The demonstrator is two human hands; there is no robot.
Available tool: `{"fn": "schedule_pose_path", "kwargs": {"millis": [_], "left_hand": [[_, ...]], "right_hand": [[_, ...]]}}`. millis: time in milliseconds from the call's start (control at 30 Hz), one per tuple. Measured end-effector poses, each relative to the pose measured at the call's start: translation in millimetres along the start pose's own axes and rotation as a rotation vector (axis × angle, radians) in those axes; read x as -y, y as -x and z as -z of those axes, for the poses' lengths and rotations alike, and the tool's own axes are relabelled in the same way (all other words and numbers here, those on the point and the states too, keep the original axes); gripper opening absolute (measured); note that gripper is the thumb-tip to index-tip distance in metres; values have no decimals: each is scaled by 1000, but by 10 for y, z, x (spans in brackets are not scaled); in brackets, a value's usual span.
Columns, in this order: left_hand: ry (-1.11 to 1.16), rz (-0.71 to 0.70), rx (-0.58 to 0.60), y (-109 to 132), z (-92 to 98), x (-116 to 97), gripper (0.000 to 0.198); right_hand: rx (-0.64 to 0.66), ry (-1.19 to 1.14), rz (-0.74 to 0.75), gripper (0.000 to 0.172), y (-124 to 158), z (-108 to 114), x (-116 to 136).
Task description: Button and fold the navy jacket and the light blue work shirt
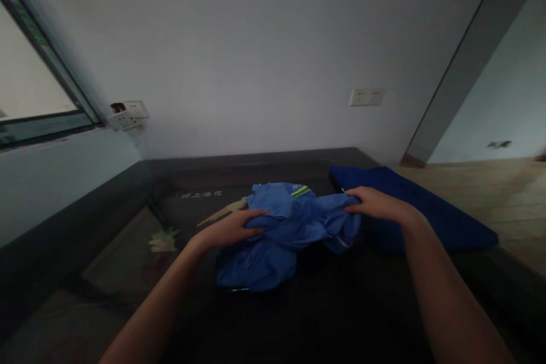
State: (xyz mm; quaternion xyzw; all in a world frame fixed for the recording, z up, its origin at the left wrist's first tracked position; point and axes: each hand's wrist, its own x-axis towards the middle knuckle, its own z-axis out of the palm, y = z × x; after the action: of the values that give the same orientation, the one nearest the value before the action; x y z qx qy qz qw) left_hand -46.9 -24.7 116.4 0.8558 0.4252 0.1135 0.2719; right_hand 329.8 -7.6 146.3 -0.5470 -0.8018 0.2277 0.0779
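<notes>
A crumpled blue garment (294,222) with yellow-green stripes near its far edge lies bunched on the dark glossy table (336,307). My left hand (234,227) grips its left side, thumb and fingers on the cloth. On the other side, my right hand (371,202) pinches the garment's right end, with the fingertips partly hidden by the fabric. Its front left part hangs loosely onto the tabletop. Which kind of garment it is, I cannot tell from the folds.
A flat dark blue folded cloth (430,216) lies at the table's right edge. A wall with a double socket (367,96) stands behind the table. More sockets (128,114) sit by the window at left. Pale flower decoration (164,240) shows on the table's left part.
</notes>
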Motion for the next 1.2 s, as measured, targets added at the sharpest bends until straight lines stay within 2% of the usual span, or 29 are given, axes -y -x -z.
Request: {"fn": "schedule_pose_path", "kwargs": {"millis": [100,300,433,567,733,833,933,1033,1133,1200], "left_hand": [[20,18,-87,10,105,183,48],[53,98,-231,15,253,393,41],[84,105,-272,41,284,402,40],[88,95,-297,67,294,370,38],[17,-9,-439,55,237,315,31],[-122,-119,-447,6,63,229,46],[-235,-197,-319,-70,-206,146,62],[-230,-212,-167,-134,-393,100,57],[-97,-112,-115,-133,-331,77,43],[1,-38,-194,-79,-152,66,32]], "right_hand": [[-36,118,-118,25,-134,-98,-159],[-136,201,-181,36,-213,-161,-227],[-235,222,-211,40,-169,-134,-244],[-281,207,-141,37,-158,-123,-218],[-302,182,-91,30,-289,-203,-139],[-246,160,-93,33,-408,-335,-102],[-70,96,-30,41,-476,-488,-44],[159,9,94,51,-468,-582,72],[266,-22,168,52,-411,-577,248],[269,-42,229,41,-354,-524,386]]}}
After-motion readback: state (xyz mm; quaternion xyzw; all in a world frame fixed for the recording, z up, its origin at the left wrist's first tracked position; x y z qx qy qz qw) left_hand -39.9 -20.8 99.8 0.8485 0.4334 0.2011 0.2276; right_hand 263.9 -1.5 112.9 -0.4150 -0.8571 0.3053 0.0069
